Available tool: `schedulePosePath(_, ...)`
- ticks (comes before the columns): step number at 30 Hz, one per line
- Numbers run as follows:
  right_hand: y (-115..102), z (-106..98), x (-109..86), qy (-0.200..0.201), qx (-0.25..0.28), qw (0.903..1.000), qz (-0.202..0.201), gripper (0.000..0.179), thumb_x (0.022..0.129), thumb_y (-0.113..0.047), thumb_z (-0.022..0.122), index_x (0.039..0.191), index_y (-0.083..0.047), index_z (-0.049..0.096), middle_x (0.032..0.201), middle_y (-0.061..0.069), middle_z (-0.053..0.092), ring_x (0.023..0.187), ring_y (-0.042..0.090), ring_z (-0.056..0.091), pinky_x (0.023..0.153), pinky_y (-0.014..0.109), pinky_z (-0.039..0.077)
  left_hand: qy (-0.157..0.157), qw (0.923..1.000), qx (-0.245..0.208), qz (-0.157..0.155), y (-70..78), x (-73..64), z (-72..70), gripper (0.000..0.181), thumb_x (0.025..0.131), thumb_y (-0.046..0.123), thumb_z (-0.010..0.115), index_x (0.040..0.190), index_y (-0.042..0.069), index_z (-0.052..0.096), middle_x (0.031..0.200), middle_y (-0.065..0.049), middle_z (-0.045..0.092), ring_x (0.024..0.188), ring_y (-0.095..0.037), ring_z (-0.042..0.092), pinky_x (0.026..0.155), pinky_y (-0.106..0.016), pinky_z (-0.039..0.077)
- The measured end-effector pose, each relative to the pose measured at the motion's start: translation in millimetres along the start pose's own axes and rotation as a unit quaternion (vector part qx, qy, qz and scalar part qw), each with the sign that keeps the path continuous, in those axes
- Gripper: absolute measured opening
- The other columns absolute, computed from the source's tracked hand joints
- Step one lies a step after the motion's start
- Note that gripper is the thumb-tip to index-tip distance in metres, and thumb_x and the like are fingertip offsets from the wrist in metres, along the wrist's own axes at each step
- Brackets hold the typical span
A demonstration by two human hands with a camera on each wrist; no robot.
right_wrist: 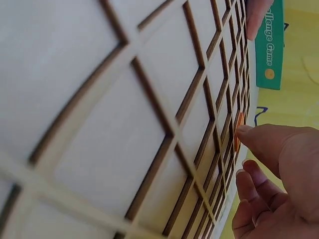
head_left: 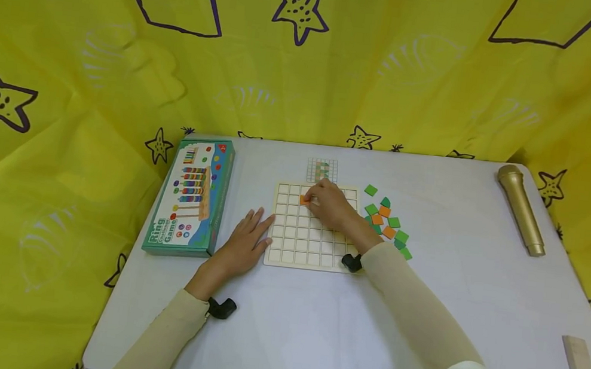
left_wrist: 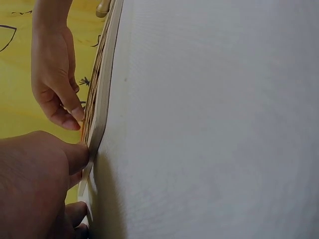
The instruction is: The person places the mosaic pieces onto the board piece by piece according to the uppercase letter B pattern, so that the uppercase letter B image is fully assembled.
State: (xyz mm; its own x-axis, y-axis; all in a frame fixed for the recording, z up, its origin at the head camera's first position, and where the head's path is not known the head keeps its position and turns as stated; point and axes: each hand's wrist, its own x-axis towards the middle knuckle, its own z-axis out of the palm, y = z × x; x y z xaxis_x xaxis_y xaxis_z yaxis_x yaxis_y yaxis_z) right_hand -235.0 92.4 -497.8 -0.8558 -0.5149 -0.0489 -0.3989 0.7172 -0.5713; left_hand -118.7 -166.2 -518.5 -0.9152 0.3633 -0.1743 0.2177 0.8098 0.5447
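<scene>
A pale wooden grid board (head_left: 282, 250) lies on the table. My right hand (head_left: 330, 205) reaches over its upper part, fingertips at an orange square tile (head_left: 303, 200). In the right wrist view the thumb touches that orange tile (right_wrist: 238, 132), which sits at a cell of the grid with the other fingers curled beside it. My left hand (head_left: 243, 243) rests flat at the board's left edge, fingers spread. Thumb and fingertips touch the rim in the left wrist view. Loose green and orange tiles (head_left: 389, 233) lie right of the board, partly behind the right forearm.
A small pattern card (head_left: 323, 168) lies behind the board. At the left stands a green game box (head_left: 191, 197). A gold microphone (head_left: 522, 209) and a wooden block (head_left: 577, 356) lie at the right. Yellow cloth (head_left: 305, 89) hangs behind the white table (head_left: 280, 327).
</scene>
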Motion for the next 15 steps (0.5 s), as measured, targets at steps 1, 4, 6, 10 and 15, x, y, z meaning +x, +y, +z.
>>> schedulePosePath(1, 1.3, -2.3, -1.5, 0.0, 0.003, 1.0, 0.004, 0.018, 0.105, -0.017, 0.067, 0.12, -0.009, 0.074, 0.131, 0.014, 0.059, 0.125, 0.034, 0.056, 0.108, 0.051, 0.047, 0.0, 1.0, 0.0, 0.0, -0.1, 0.2, 0.1, 0.062, 0.114, 0.032, 0.044, 0.17, 0.015, 0.024, 0.177, -0.018, 0.008, 0.163, -0.042, 0.0, 0.13, -0.061, 0.008)
schedulePosePath(4, 7.5, -10.1, -7.4, 0.001, 0.014, 0.9997, 0.022, 0.022, 0.106, -0.02, 0.065, 0.124, -0.008, 0.073, 0.133, 0.015, 0.057, 0.127, 0.036, 0.054, 0.109, 0.054, 0.044, 0.001, 1.0, 0.002, 0.0, -1.0, 0.4, 0.9, 0.062, 0.114, 0.033, 0.044, 0.17, 0.015, 0.024, 0.177, -0.018, 0.009, 0.163, -0.042, 0.0, 0.13, -0.061, 0.008)
schedulePosePath(6, 12.8, -16.1, -11.4, 0.005, 0.021, 0.9991, 0.036, 0.025, 0.107, -0.02, 0.064, 0.126, -0.007, 0.071, 0.134, 0.016, 0.056, 0.127, 0.037, 0.053, 0.11, 0.055, 0.044, 0.0, 1.0, 0.005, -0.001, -1.7, 0.6, 1.4, 0.062, 0.114, 0.034, 0.043, 0.17, 0.016, 0.023, 0.177, -0.017, 0.009, 0.164, -0.041, 0.0, 0.13, -0.06, 0.008)
schedulePosePath(10, 26.5, -30.0, -18.8, 0.017, 0.046, 0.9971, 0.057, 0.029, 0.107, -0.019, 0.063, 0.131, -0.003, 0.068, 0.136, 0.02, 0.054, 0.124, 0.039, 0.053, 0.106, 0.056, 0.046, 0.001, 1.0, 0.005, 0.0, -2.1, 0.2, 1.5, 0.062, 0.114, 0.035, 0.043, 0.17, 0.017, 0.023, 0.177, -0.017, 0.009, 0.164, -0.041, 0.0, 0.13, -0.06, 0.008)
schedulePosePath(15, 45.8, -46.7, -27.4, 0.032, 0.078, 0.9932, 0.08, 0.034, 0.108, -0.018, 0.061, 0.137, -0.001, 0.062, 0.139, 0.023, 0.052, 0.123, 0.04, 0.054, 0.104, 0.055, 0.049, 0.004, 1.0, 0.0, 0.004, -1.7, 0.1, 1.2, 0.062, 0.114, 0.033, 0.044, 0.17, 0.015, 0.024, 0.177, -0.018, 0.009, 0.163, -0.042, 0.001, 0.13, -0.061, 0.008)
